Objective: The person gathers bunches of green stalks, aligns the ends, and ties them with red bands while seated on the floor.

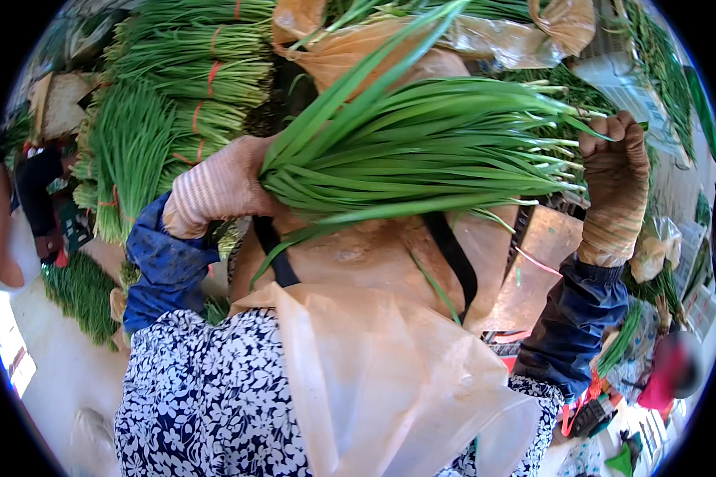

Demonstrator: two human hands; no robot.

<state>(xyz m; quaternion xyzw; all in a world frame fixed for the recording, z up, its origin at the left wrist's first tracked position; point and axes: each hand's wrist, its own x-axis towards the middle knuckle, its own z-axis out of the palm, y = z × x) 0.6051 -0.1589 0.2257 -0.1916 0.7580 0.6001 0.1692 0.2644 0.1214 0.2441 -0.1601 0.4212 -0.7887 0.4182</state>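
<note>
A loose bunch of garlic chives [417,149] lies sideways across the space before my chest, pale stem ends pointing right. My left hand [227,179], in a striped knitted glove, is closed around its leafy end. Several long leaves stick up past that grip. At the stem ends is my right hand [614,161], in a soiled glove, with its fingers curled in. A single green leaf [593,129] runs into those fingers, and a tip shows on their far side. Below the bunch, a translucent plastic sheet [388,369] covers part of my lap.
Bundles of chives tied with red bands [215,77] are stacked at the upper left. Orange-tinted plastic bags [358,53] lie beyond the bunch. A cardboard piece [537,262] is near my right forearm. Other people [42,197] are at the left and right edges.
</note>
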